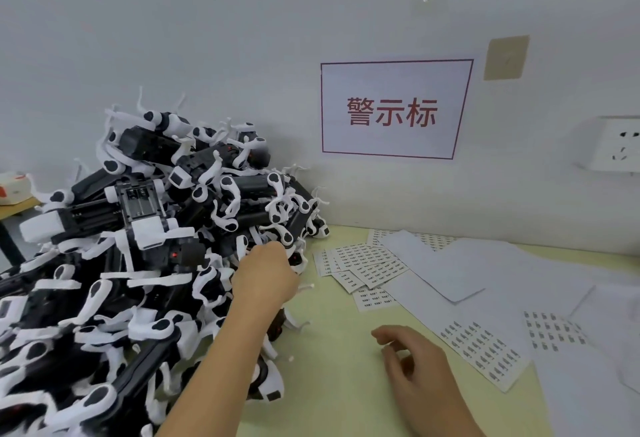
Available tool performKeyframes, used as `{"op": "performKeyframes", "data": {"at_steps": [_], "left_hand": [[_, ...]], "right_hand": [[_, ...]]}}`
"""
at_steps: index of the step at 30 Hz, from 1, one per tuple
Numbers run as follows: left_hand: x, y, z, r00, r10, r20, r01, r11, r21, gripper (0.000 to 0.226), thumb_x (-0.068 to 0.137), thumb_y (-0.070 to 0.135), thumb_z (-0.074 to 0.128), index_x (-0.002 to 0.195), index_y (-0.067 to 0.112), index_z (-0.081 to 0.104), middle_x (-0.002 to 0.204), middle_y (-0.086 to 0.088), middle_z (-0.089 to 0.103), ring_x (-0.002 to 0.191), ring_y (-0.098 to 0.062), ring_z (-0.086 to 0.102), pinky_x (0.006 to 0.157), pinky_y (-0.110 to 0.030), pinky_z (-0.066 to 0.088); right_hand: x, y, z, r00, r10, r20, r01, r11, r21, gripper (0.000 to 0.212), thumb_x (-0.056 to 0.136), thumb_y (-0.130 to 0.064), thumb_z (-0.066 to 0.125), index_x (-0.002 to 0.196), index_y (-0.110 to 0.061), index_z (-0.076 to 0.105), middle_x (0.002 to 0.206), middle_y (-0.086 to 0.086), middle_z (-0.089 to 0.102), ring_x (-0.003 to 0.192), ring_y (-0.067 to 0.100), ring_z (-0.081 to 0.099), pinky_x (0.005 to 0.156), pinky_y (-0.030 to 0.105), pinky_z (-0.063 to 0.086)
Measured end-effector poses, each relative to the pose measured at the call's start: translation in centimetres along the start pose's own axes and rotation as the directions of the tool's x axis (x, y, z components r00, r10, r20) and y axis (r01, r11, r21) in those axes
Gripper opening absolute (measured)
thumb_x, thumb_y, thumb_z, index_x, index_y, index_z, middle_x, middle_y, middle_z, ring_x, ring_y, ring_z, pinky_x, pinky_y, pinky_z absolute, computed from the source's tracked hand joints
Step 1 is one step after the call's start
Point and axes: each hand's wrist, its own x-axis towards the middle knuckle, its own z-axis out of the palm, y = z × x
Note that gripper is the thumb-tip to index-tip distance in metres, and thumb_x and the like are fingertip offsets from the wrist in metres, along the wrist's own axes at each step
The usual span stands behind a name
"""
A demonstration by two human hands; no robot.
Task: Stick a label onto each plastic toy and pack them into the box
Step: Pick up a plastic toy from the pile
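Left hand (266, 277) reaching into the pile of black-and-white plastic toys (145, 228) at the tabletop's (332, 367) left edge, grip hidden, right hand (412, 364) loosely curled, holding nothing, near label sheets (367, 265).

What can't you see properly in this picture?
- Left hand fingertips: buried in the toy pile, so its grip is unclear.
- Label sheets: print too small to read.
- Box: none in the head view.
- Wall socket: cut off by the right edge.
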Motion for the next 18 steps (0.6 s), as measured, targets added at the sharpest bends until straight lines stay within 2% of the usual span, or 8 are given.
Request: {"op": "performKeyframes", "data": {"at_steps": [2,4,8,12,15,16,18], "left_hand": [[-0.3,-0.4,-0.1,0.999,0.013,-0.051,-0.014,1.0,-0.018,0.028,0.09,0.007,0.057,0.073,0.014,0.035,0.078,-0.001,0.042,0.065,-0.014,0.041,0.059,-0.028,0.038],[-0.8,-0.9,0.0,0.989,0.049,-0.142,-0.058,0.997,-0.058,0.024,0.092,0.014,0.063,0.079,0.011,0.043,0.076,0.001,0.043,0.071,-0.019,0.047,0.056,-0.028,0.036],[-2.1,-1.4,-0.3,0.948,0.088,-0.306,-0.144,0.976,-0.166,0.014,0.094,0.02,0.065,0.102,0.009,0.059,0.076,0.006,0.044,0.08,-0.023,0.048,0.063,-0.029,0.037],[-3.0,-1.3,-0.9,0.929,0.12,-0.349,-0.211,0.949,-0.236,0.015,0.092,0.015,0.067,0.107,0.017,0.064,0.104,-0.003,0.059,0.091,-0.023,0.054,0.07,-0.027,0.037],[-3.7,-0.8,-0.8,0.924,0.227,-0.309,-0.352,0.822,-0.449,0.03,0.086,0.0,0.071,0.097,0.027,0.062,0.101,0.007,0.058,0.088,-0.004,0.057,0.064,-0.008,0.041],[-4.0,-0.5,-0.6,0.926,0.256,-0.278,-0.371,0.758,-0.537,0.036,0.084,-0.003,0.072,0.094,0.03,0.061,0.098,0.009,0.059,0.084,-0.003,0.057,0.062,-0.006,0.042],[-4.8,0.2,-0.1,0.919,0.325,-0.224,-0.388,0.642,-0.662,0.044,0.079,-0.006,0.076,0.091,0.034,0.062,0.091,0.01,0.064,0.079,-0.008,0.061,0.061,-0.011,0.045]], "right_hand": [[0.0,0.1,-0.1,1.0,0.013,0.003,-0.013,0.999,0.029,0.043,0.088,0.009,0.058,0.093,-0.032,0.07,0.088,-0.008,0.069,0.079,0.008,0.062,0.059,0.012,0.043],[0.0,0.3,-0.2,0.999,0.032,0.002,-0.032,0.998,0.056,0.042,0.089,0.008,0.058,0.093,-0.032,0.07,0.087,-0.008,0.07,0.076,0.01,0.061,0.059,0.013,0.044],[0.0,0.6,-0.1,0.999,0.049,-0.005,-0.049,0.996,0.069,0.04,0.09,0.003,0.059,0.093,-0.035,0.07,0.087,-0.015,0.069,0.071,0.018,0.061,0.06,0.018,0.048],[-0.1,0.6,-0.1,0.999,0.051,-0.02,-0.049,0.996,0.072,0.04,0.09,0.003,0.059,0.094,-0.035,0.07,0.087,-0.013,0.07,0.074,0.024,0.062,0.061,0.02,0.049],[-0.2,0.5,-0.1,0.998,0.047,-0.051,-0.042,0.995,0.088,0.038,0.09,0.002,0.06,0.096,-0.034,0.07,0.09,-0.014,0.07,0.075,0.021,0.064,0.059,0.02,0.048],[-0.2,0.4,-0.1,0.997,0.043,-0.071,-0.035,0.994,0.102,0.037,0.091,0.001,0.06,0.099,-0.034,0.07,0.092,-0.013,0.07,0.077,0.015,0.065,0.059,0.018,0.048],[-0.1,0.2,-0.4,0.992,0.076,-0.098,-0.057,0.982,0.181,0.034,0.094,-0.004,0.06,0.106,-0.035,0.067,0.1,-0.011,0.07,0.087,0.006,0.066,0.067,0.016,0.05]]}}
